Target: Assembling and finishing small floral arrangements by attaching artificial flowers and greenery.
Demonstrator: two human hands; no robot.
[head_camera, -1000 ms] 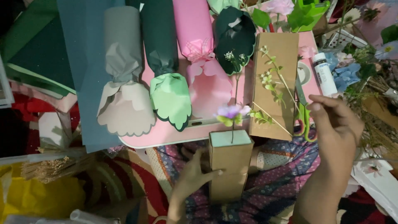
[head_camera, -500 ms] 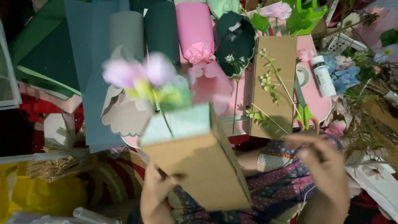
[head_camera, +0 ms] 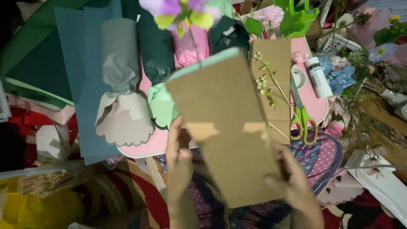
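Lifted close under the camera now: the brown paper bag [head_camera: 231, 131], a second ago standing low and small at the near edge of the pink tray [head_camera: 140, 146], then tipping upward half a second back, and now filling the middle of the view, tilted with its pale green mouth toward the far side. Clamped from both sides: left hand [head_camera: 180, 159] closed on the bag's left edge, right hand [head_camera: 292, 180] wrapped around its lower right corner, thumb over the face. Rising out of the mouth, a purple flower with yellow-green petals [head_camera: 180, 10], blurred by nearness, so probably artificial but hard to say. Unmoved on the tray meanwhile: grey paper wrapper [head_camera: 121, 91], dark green wrapper [head_camera: 157, 55], and a second flat brown bag [head_camera: 275, 72] with a leafy sprig [head_camera: 267, 87] across it. Green-handled scissors [head_camera: 302, 116] near the tray's right edge, white glue bottle [head_camera: 319, 76] beside them. Judging from the lift, work seemingly shifted from setting the flower in to inspecting or turning the bag in hand.
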